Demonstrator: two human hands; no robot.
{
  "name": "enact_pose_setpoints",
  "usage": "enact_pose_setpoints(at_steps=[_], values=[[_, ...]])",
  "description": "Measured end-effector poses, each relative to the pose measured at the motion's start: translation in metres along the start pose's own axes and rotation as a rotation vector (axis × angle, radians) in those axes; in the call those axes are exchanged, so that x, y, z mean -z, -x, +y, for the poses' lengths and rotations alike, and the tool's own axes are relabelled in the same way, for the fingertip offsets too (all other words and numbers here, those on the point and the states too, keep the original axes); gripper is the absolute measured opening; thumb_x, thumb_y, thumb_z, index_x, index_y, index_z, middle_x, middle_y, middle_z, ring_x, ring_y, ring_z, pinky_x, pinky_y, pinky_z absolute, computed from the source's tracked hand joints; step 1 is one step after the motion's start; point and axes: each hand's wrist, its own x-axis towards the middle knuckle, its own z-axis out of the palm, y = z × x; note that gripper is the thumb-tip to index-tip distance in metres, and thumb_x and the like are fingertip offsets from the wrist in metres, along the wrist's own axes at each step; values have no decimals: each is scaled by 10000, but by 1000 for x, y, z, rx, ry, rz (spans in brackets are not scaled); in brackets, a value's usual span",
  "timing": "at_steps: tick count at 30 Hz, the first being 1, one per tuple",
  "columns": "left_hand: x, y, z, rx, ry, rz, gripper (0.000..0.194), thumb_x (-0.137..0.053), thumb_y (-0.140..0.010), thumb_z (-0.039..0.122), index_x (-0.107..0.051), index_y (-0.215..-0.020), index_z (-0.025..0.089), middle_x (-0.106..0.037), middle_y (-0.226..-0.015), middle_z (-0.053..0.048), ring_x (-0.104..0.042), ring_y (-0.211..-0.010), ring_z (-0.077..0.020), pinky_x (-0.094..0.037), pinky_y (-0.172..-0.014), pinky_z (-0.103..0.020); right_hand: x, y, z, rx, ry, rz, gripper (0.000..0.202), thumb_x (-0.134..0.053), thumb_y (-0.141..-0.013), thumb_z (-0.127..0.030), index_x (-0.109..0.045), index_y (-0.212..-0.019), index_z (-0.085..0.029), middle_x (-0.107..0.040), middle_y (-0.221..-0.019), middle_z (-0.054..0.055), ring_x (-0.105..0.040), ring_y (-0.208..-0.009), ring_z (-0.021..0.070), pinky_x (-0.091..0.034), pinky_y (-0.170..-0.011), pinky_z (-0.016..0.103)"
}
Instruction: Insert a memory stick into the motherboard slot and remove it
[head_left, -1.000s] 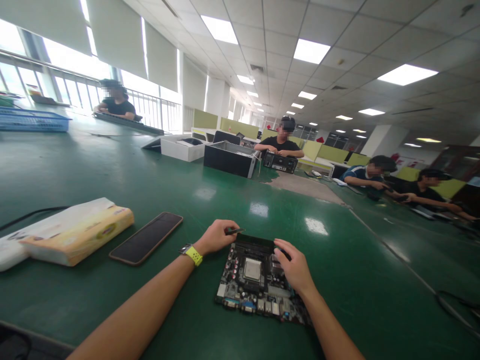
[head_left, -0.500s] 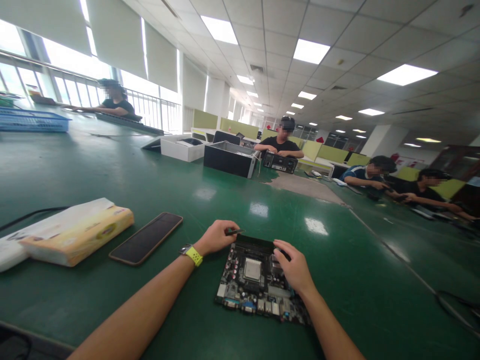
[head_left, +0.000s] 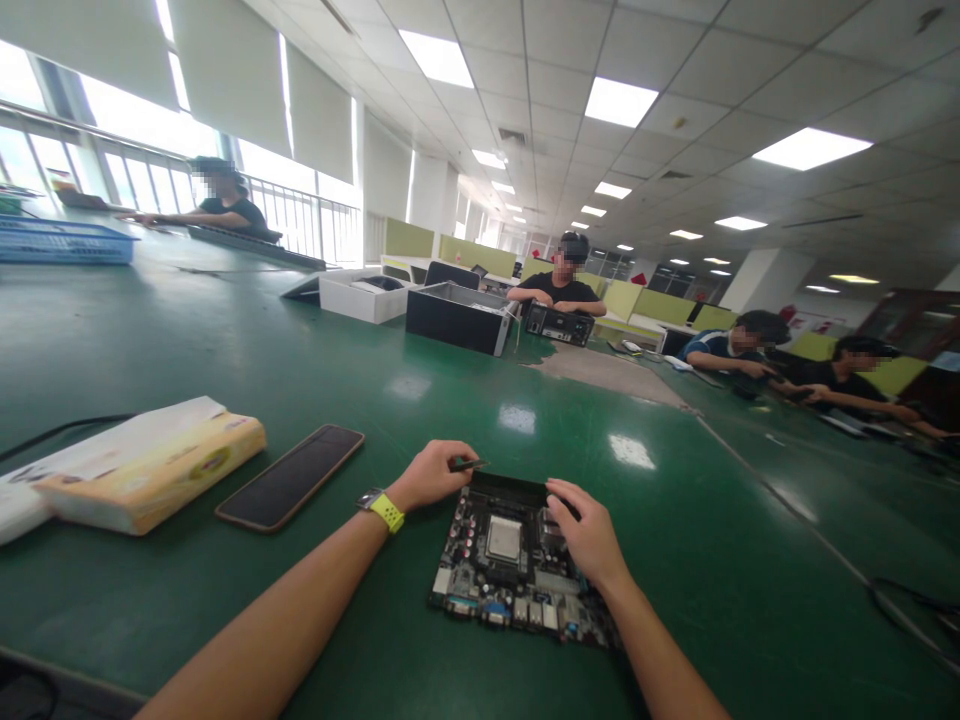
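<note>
A dark motherboard (head_left: 491, 590) lies on the green tabletop before me, its row of ports facing me. A square silver processor (head_left: 504, 538) sits in its socket. My left hand (head_left: 436, 474), with a yellow-green strapped watch on the wrist, is closed at the far left corner, pinching a thin dark flat piece (head_left: 469, 465). A long dark strip (head_left: 510, 486) runs along the board's far edge between both hands. My right hand (head_left: 589, 530) is curled over the far right corner, fingers at the strip's end. What its fingertips grip is hidden.
To the left lie a phone (head_left: 292, 478) and a yellow tissue pack (head_left: 157, 475). Farther back stand a white box (head_left: 356, 300) and an open black computer case (head_left: 454, 322). A person (head_left: 562, 280) handles another case; several others sit around the table.
</note>
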Motion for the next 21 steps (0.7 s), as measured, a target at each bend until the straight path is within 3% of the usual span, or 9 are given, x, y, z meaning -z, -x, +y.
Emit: enact_pose_setpoints(at_steps=[11,21], values=[[-1,0,-2,-20,-17,14,167,-561,-707,152,-687,-816,151,-660,-769,-19,-562,-663,-122,-432,-625,-211,0,-1,0,-9,-66,60,400,-426,-888,-463,-713,-925,-187,-678,-1082,97,-587,-1066,239,-404,-984,396],[-1,0,-2,-42,-15,17,211,-551,-669,104,-682,-827,152,-648,-782,-14,-558,-681,-120,-428,-629,-208,1,-1,-2,-2,-78,62,410,-447,-870,-493,-725,-917,-196,-703,-1028,87,-610,-1030,239,-429,-966,393]])
